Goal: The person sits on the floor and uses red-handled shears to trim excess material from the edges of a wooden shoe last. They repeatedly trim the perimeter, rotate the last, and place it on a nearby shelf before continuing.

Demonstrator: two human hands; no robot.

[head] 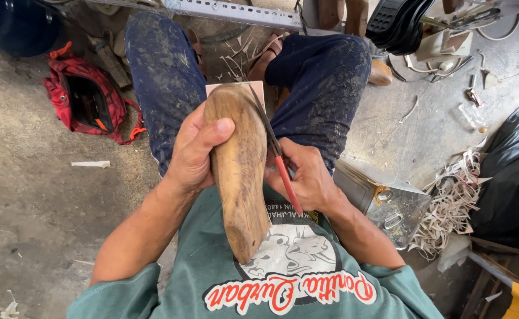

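Observation:
My left hand [193,150] grips a long brown wooden shoe form [239,168], its thumb over the upper end and the lower end braced against my green shirt. My right hand [307,177] holds a thin knife with a red handle [287,183]; its dark blade [262,121] runs up along the right edge of the wood. A flat pale pink sheet [253,88] shows behind the top of the wood, over my knees in dark blue trousers.
A red bag [85,100] lies open on the concrete floor at left. A metal tin [389,204] and a heap of pale curled trimmings [451,201] sit at right, beside a black plastic bag [513,183]. Black shoe soles [398,20] hang at top right.

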